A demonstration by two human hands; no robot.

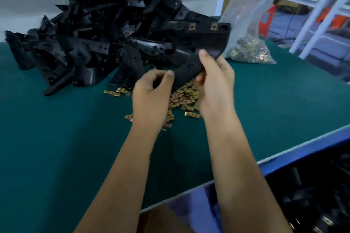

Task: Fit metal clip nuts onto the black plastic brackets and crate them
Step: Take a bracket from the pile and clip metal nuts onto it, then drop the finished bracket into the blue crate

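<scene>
Both hands are gripping one bracket (200, 47) above the table (56, 138): the right hand (214, 83) is wrapping its fingers under the lower arm with the thumb pressing on top, and the left hand (151, 91) is pinching the bracket's near end between thumb and curled fingers. Whether the left hand is also holding a clip is hidden.

The held bracket is already carrying two brass-coloured clips (202, 28) along its upper edge, so this piece is looking partly fitted, perhaps close to finished. Much work is remaining: a big pile (91, 39) of brackets is lying at the far left of the table, most showing no clips. Loose nuts (185, 98) are lying scattered under the hands, and a clear bag (250, 39) holding more is standing at the right. The crate (312, 195) below the table's right edge is showing dark parts inside, blurred, so some seem already packed.

The bracket is looking like a long, angled, matt black moulding with round holes and a broader rounded end.
</scene>
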